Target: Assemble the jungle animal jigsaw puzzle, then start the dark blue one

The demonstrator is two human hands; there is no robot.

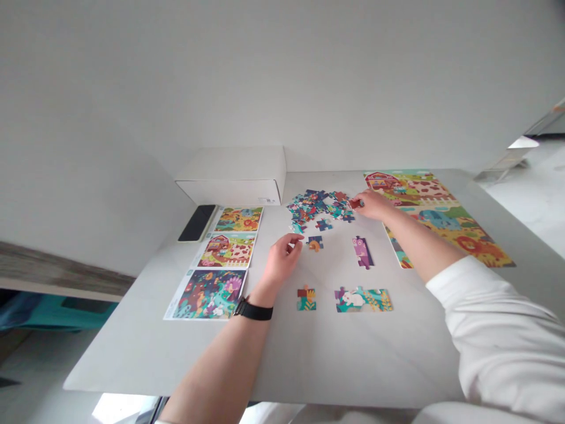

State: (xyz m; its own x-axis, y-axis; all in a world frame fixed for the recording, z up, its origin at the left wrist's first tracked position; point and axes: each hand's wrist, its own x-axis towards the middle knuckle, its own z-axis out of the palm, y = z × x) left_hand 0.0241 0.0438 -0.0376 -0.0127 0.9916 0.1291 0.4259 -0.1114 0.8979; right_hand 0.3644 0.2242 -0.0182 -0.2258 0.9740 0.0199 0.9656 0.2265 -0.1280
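Observation:
My right hand (371, 205) reaches to the right edge of a heap of loose puzzle pieces (318, 206) and pinches a small red piece (355, 204). My left hand (282, 259) hovers over the table with fingers curled and thumb near the fingertips, close to a blue and orange piece (315, 242); nothing shows in it. A black watch (253, 310) sits on that wrist. Joined bits lie nearer me: a purple section (362, 252), a rabbit strip (363, 299) and a small red and teal piece (306, 298).
Two finished puzzles (441, 218) lie at the right of the white table (309, 359). A reference sheet with three pictures (220, 262) lies at the left, beside a black phone (196, 223). A white box (233, 175) stands against the wall.

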